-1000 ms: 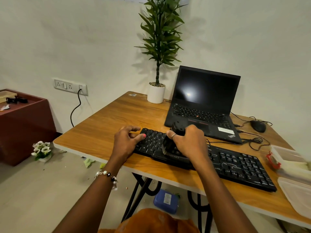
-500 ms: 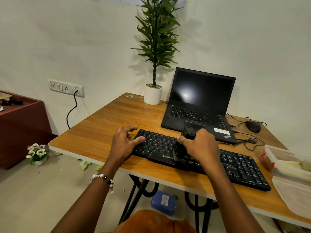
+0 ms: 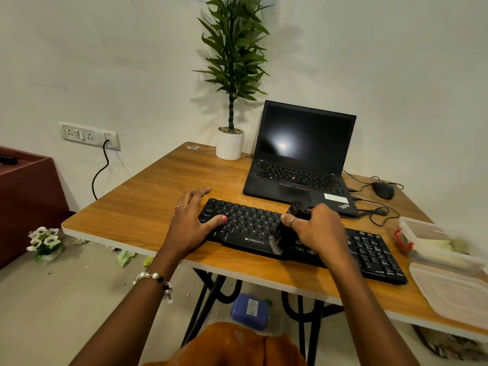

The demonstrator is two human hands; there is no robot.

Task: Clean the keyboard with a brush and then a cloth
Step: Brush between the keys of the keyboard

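Brush on the keyboard, mid-row
The keyboard (image 3: 253,228) lies lengthwise along the surface (image 3: 148,204) front edge, before the laptop (image 3: 303,154); the right hand (image 3: 317,231) grips the brush (image 3: 284,237), bristles down on its middle, handle pointing laptop-ward; the left hand (image 3: 192,220) rests flat, fingers spread, on its left end

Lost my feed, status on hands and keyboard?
Right hand grips brush, bristles on keyboard middle. Left hand flat, steadying its left end. Nothing in the way.

brush (image 3: 284,237) mostly behind right hand (image 3: 318,232)
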